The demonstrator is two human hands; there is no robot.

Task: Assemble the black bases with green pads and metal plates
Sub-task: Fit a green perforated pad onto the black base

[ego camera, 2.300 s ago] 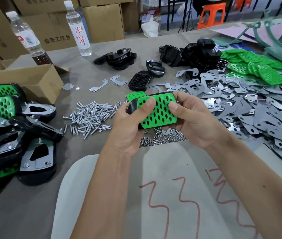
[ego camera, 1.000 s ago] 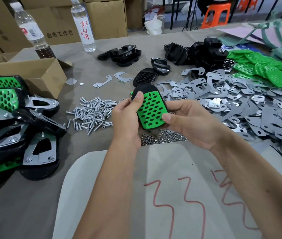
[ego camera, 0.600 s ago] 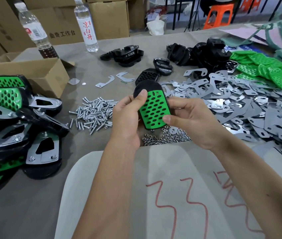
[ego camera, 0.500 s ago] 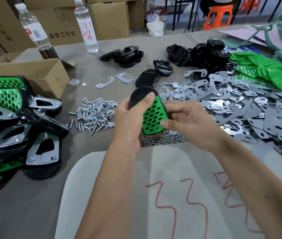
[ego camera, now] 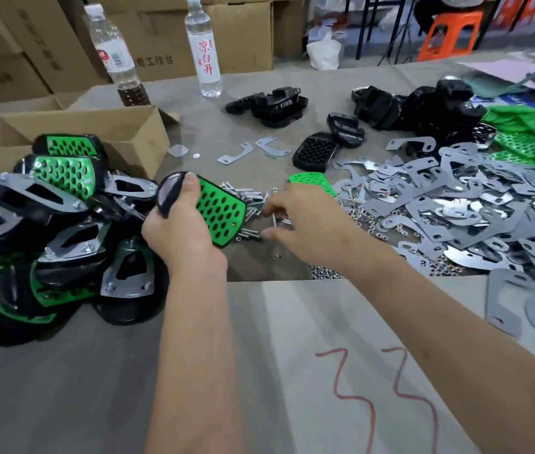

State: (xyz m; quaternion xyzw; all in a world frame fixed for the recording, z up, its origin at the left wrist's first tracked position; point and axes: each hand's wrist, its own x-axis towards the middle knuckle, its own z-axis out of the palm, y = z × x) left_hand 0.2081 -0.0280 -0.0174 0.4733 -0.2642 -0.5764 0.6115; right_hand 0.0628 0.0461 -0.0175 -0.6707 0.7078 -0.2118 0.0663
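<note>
The left hand point(ego camera: 181, 234) grips a black base fitted with a green pad point(ego camera: 220, 213), thumb curled over its top. Just right of it, the right hand point(ego camera: 305, 217) reaches into loose screws point(ego camera: 253, 198) on the table point(ego camera: 95, 371), fingers apparently pinching one. Beyond the right hand lie metal plates point(ego camera: 456, 198).

Left hand point(ego camera: 182, 231) clenched, right hand point(ego camera: 305, 221) pinching
</note>
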